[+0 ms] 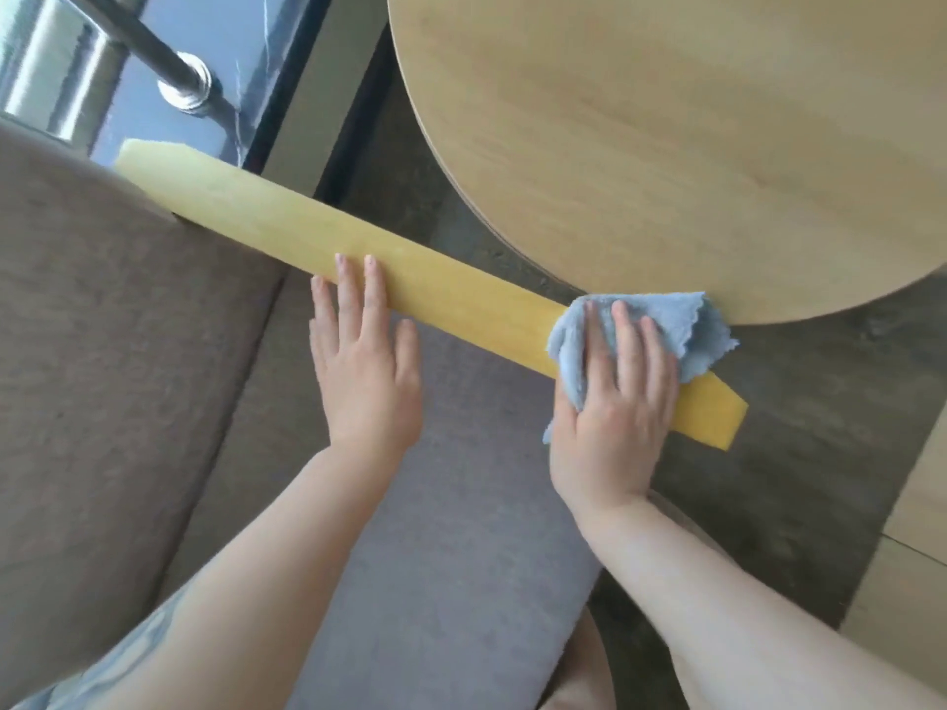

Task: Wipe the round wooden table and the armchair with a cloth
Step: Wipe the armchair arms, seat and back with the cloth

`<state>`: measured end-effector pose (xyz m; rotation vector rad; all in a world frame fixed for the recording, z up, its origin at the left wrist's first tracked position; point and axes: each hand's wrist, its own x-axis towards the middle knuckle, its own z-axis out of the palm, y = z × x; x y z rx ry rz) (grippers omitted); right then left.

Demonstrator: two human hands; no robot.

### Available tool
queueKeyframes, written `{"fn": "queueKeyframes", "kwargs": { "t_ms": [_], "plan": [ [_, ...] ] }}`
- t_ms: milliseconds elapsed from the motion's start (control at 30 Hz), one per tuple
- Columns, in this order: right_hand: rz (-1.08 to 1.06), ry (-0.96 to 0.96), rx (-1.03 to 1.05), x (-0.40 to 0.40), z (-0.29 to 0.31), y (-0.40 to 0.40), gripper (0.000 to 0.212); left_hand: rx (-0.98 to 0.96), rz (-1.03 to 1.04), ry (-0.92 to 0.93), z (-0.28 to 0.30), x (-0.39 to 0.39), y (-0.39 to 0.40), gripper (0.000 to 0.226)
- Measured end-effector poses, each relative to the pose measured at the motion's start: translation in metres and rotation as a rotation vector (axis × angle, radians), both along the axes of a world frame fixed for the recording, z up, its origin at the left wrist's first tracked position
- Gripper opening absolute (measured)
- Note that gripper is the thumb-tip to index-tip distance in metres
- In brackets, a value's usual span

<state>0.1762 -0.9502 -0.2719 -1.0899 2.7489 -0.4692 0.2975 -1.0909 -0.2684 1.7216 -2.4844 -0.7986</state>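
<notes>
Grey carpet (799, 453) covers the floor below me, with a window and a metal rail fitting (187, 87) at upper left. Leftmost, I record the armchair's brown upholstered back (92, 351) and, beside it, the grey seat cushion (451, 556). Its light wooden armrest (307, 238) runs diagonally from upper left to lower right. My left hand (366, 361) lies flat, fingers straight and slightly spread, fingertips resting on the armrest's near edge; it holds nothing. Further right, my right hand (615, 407) presses the light blue cloth (661, 320) down on the armrest near its free end, fingers extended over the bunched fabric. The cloth's far edge lies just beside the rim of the round wooden desk (692, 146), which fills the upper right. Pale wood flooring (912, 556) shows at far right.
</notes>
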Motion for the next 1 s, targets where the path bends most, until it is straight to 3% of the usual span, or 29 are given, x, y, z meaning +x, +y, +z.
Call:
{"fn": "queueKeyframes", "kwargs": {
  "t_ms": [33, 167, 233, 367, 433, 533, 667, 700, 767, 833, 900, 1000],
  "plan": [
    [0.039, -0.036, -0.015, 0.011, -0.001, -0.017, 0.052, -0.002, 0.029, 0.009, -0.003, -0.005, 0.004, 0.058],
    [0.620, 0.040, 0.030, -0.015, -0.008, 0.007, 0.056, -0.004, 0.090, -0.022, -0.008, -0.015, 0.013, 0.060],
    [0.578, 0.042, 0.048, -0.039, -0.003, 0.039, 0.055, 0.003, 0.101, -0.002, -0.008, -0.016, 0.014, 0.060],
    [0.157, -0.028, 0.028, -0.003, -0.001, 0.010, 0.050, 0.007, 0.170, 0.025, -0.011, -0.028, 0.018, 0.060],
    [0.335, -0.038, 0.030, -0.002, -0.001, 0.004, 0.054, 0.023, 0.204, 0.029, -0.009, -0.033, 0.018, 0.061],
    [0.712, -0.002, 0.118, -0.059, 0.005, 0.048, 0.063, 0.042, 0.203, 0.017, -0.006, -0.034, 0.017, 0.061],
    [0.664, -0.048, 0.193, -0.066, 0.016, 0.057, 0.073, 0.033, 0.248, -0.016, -0.003, -0.039, 0.019, 0.061],
    [0.761, -0.068, 0.189, -0.061, 0.014, 0.050, 0.070, 0.031, 0.259, -0.037, -0.003, -0.040, 0.019, 0.061],
    [1.200, -0.089, 0.175, -0.074, 0.009, 0.032, 0.063, 0.031, 0.268, -0.058, -0.004, -0.040, 0.017, 0.061],
    [1.490, -0.153, 0.161, -0.115, 0.007, 0.005, 0.068, 0.032, 0.300, -0.034, -0.002, -0.041, 0.017, 0.061],
    [1.421, -0.257, 0.171, -0.149, 0.009, -0.031, 0.077, 0.019, 0.431, 0.046, 0.001, -0.049, 0.028, 0.060],
    [1.323, -0.375, 0.164, -0.170, 0.016, -0.071, 0.076, 0.029, 0.870, 0.244, 0.003, -0.088, 0.087, 0.058]
  ]
}}
